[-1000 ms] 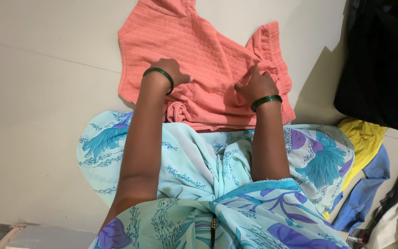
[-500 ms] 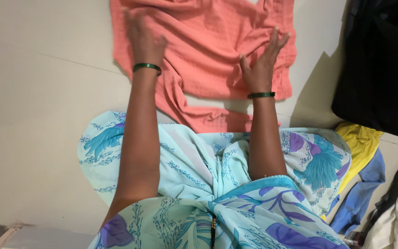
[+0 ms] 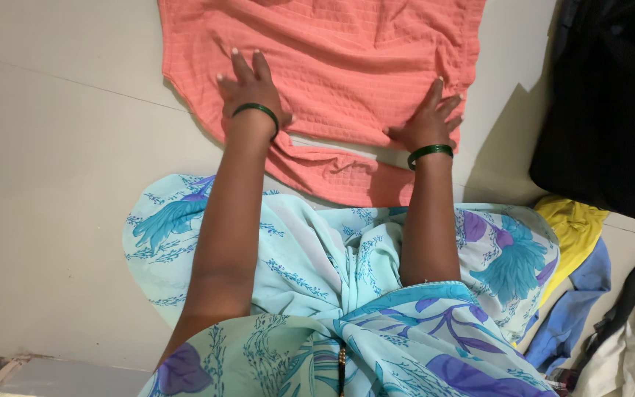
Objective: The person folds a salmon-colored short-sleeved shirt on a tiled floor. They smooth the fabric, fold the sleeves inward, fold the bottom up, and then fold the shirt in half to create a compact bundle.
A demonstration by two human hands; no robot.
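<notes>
A coral-orange textured garment lies spread on the pale floor in front of me. My left hand rests flat on its left part, fingers apart, a green bangle on the wrist. My right hand presses flat on the garment's right lower edge, fingers spread, also with a green bangle. A folded-under strip of the garment lies between my wrists and my lap. Neither hand grips the cloth.
My light blue floral sari covers my lap at the bottom. A black cloth heap sits at the right. Yellow, blue and white clothes lie at the lower right. The floor is pale tile.
Both hands slid from the garment's bunched lower part up and outward across it. The garment now lies flatter and wider.
</notes>
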